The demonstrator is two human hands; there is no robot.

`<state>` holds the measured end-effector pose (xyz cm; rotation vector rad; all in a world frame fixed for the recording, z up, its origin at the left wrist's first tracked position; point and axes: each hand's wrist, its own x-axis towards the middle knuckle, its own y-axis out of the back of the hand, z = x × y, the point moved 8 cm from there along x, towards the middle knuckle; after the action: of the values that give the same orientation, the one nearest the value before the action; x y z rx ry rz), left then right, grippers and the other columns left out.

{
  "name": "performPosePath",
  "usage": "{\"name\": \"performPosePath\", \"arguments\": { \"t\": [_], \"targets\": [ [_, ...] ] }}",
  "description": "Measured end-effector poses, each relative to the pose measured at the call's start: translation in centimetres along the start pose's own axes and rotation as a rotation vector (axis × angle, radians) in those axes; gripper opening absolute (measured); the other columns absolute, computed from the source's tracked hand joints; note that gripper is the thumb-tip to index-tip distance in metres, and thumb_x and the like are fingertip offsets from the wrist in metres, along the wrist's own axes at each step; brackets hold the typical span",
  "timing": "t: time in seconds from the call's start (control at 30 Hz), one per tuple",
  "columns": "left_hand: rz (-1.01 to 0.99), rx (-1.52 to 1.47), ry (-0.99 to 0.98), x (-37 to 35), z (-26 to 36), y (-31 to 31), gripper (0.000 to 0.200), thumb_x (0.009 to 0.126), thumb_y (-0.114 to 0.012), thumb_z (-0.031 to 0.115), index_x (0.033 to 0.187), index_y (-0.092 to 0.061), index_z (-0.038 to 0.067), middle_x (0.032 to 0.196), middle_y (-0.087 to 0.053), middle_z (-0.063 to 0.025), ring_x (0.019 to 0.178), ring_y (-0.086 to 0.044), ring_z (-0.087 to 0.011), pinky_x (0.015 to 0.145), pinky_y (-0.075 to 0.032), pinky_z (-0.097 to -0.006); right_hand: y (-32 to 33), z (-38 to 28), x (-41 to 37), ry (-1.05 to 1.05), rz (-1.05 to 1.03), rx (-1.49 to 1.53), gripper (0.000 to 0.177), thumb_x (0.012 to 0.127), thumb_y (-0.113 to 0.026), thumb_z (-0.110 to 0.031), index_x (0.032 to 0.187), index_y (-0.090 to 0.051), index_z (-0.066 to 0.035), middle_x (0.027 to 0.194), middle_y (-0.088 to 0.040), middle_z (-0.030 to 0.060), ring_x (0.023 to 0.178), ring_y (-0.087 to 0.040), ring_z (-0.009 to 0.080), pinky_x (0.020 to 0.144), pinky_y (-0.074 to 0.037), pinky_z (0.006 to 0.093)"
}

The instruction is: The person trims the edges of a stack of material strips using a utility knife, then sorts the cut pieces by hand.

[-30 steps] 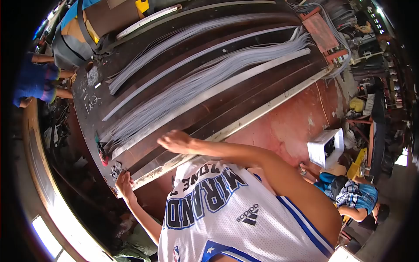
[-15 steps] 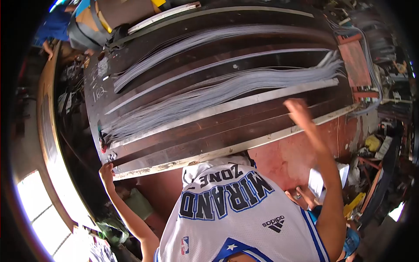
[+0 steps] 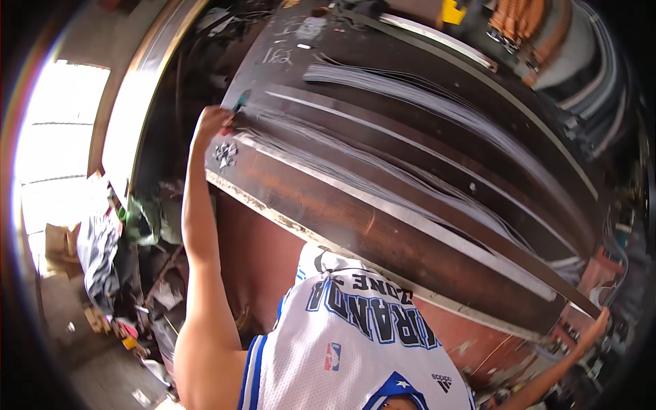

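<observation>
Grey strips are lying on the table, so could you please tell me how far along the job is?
Looks done: the grey strips lie lengthwise. In hand: the right hand holds a dark strip at one end; the left hand is at the table's edge. Left: the dark strip seems not yet set down; beyond that, I cannot tell.

Your jersey (image 3: 304, 365) is white with blue-and-white striped trim, black lettering (image 3: 383, 318) outlined in blue, and 1 white star (image 3: 402, 384) on blue. You have grey strips (image 3: 410, 106), a dark brown strip (image 3: 562, 285) and a dark brown tabletop (image 3: 321, 205).
</observation>
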<state>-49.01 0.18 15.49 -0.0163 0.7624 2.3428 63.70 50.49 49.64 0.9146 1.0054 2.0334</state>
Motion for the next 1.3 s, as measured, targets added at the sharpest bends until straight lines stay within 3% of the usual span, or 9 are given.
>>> {"name": "performPosePath", "arguments": {
  "t": [0.1, 0.23, 0.4, 0.73, 0.83, 0.87, 0.97, 1.13, 1.3],
  "targets": [
    [-0.008, 0.04, -0.096, 4.9, -0.4, 1.3, 0.025, 0.087, -0.071, 0.024, 0.087, -0.071, -0.001, 0.062, -0.06, -0.0028, 0.053, -0.057, -0.0107, 0.045, -0.041, -0.0277, 4.0, -1.9, 1.0, -0.129, -0.011, -0.123, 0.04, 0.092, -0.042, -0.008, 0.13, -0.052, 0.0, 0.127, -0.057, 0.0199, 0.119, -0.055, 0.0377, 0.1, -0.042, 0.0451],
    [0.036, 0.064, 0.005, 7.8, 1.7, -0.3, 0.029, 0.087, -0.072, 0.027, 0.092, -0.071, -0.002, 0.065, -0.062, -0.0068, 0.058, -0.062, -0.0146, 0.052, -0.053, -0.0293, 0.4, -0.6, 6.1, -0.057, 0.007, -0.433, 0.048, 0.094, -0.044, -0.009, 0.142, -0.043, -0.005, 0.139, -0.051, 0.0147, 0.13, -0.048, 0.0327, 0.106, -0.038, 0.0444],
    [0.082, 0.016, 0.145, 8.7, 1.6, -1.7, 0.025, 0.088, -0.069, 0.02, 0.1, -0.07, -0.002, 0.081, -0.069, -0.0103, 0.071, -0.071, -0.0199, 0.062, -0.062, -0.0334, -2.0, -1.8, 8.6, -0.093, -0.054, -0.424, 0.053, 0.093, -0.048, -0.007, 0.145, -0.039, -0.007, 0.147, -0.046, 0.0113, 0.133, -0.045, 0.0306, 0.108, -0.036, 0.0435],
    [0.008, 0.055, 0.188, 11.0, -1.8, -3.3, 0.021, 0.088, -0.069, 0.015, 0.1, -0.069, -0.002, 0.087, -0.072, -0.011, 0.065, -0.07, -0.0192, 0.059, -0.063, -0.0336, -3.7, -4.2, 10.9, 0.019, -0.134, -0.348, 0.045, 0.096, -0.04, -0.008, 0.14, -0.046, -0.004, 0.14, -0.051, 0.0167, 0.126, -0.051, 0.0351, 0.103, -0.041, 0.0444],
    [-0.012, -0.201, 0.122, 11.1, -2.9, -2.4, 0.02, 0.09, -0.069, 0.015, 0.099, -0.066, -0.003, 0.092, -0.071, -0.0088, 0.069, -0.068, -0.0168, 0.062, -0.061, -0.0311, -0.5, -6.9, 11.5, -0.018, -0.156, -0.164, 0.039, 0.095, -0.041, -0.006, 0.131, -0.053, -0.002, 0.132, -0.056, 0.0183, 0.121, -0.054, 0.037, 0.099, -0.043, 0.0452],
    [-0.039, 0.018, 0.179, 12.2, -3.5, -2.3, 0.025, 0.09, -0.071, 0.02, 0.098, -0.067, -0.003, 0.085, -0.069, -0.0095, 0.067, -0.067, -0.0172, 0.061, -0.06, -0.0302, -0.4, -7.1, 11.7, -0.05, -0.17, -0.201, 0.038, 0.095, -0.041, -0.006, 0.131, -0.052, -0.003, 0.132, -0.056, 0.0178, 0.12, -0.054, 0.0368, 0.098, -0.044, 0.0455],
    [-0.068, 0.056, 0.184, 12.6, -4.0, -1.8, 0.029, 0.093, -0.068, 0.024, 0.102, -0.066, -0.003, 0.08, -0.065, -0.0074, 0.071, -0.066, -0.0153, 0.065, -0.059, -0.0299, -2.0, -5.4, 11.6, -0.086, -0.221, -0.346, 0.04, 0.093, -0.043, -0.005, 0.133, -0.051, -0.006, 0.132, -0.056, 0.0139, 0.117, -0.055, 0.0348, 0.096, -0.044, 0.0457],
    [-0.073, 0.074, 0.217, 12.8, -4.8, -1.8, 0.029, 0.094, -0.066, 0.022, 0.109, -0.066, -0.003, 0.091, -0.068, -0.0091, 0.076, -0.068, -0.0175, 0.069, -0.059, -0.0317, -4.4, -3.7, 10.9, -0.082, -0.263, -0.443, 0.046, 0.091, -0.048, -0.006, 0.137, -0.047, -0.008, 0.133, -0.053, 0.0097, 0.121, -0.052, 0.0324, 0.099, -0.042, 0.0458],
    [-0.137, -0.025, 0.202, 15.1, -8.8, -0.4, 0.025, 0.094, -0.066, 0.022, 0.105, -0.065, -0.001, 0.073, -0.061, -0.0025, 0.061, -0.062, -0.0123, 0.057, -0.055, -0.0276, -5.0, -2.2, 9.0, -0.121, -0.234, -0.518, 0.042, 0.089, -0.052, -0.006, 0.131, -0.048, -0.008, 0.125, -0.055, 0.0112, 0.117, -0.053, 0.0318, 0.1, -0.041, 0.0443]
  ]
}}
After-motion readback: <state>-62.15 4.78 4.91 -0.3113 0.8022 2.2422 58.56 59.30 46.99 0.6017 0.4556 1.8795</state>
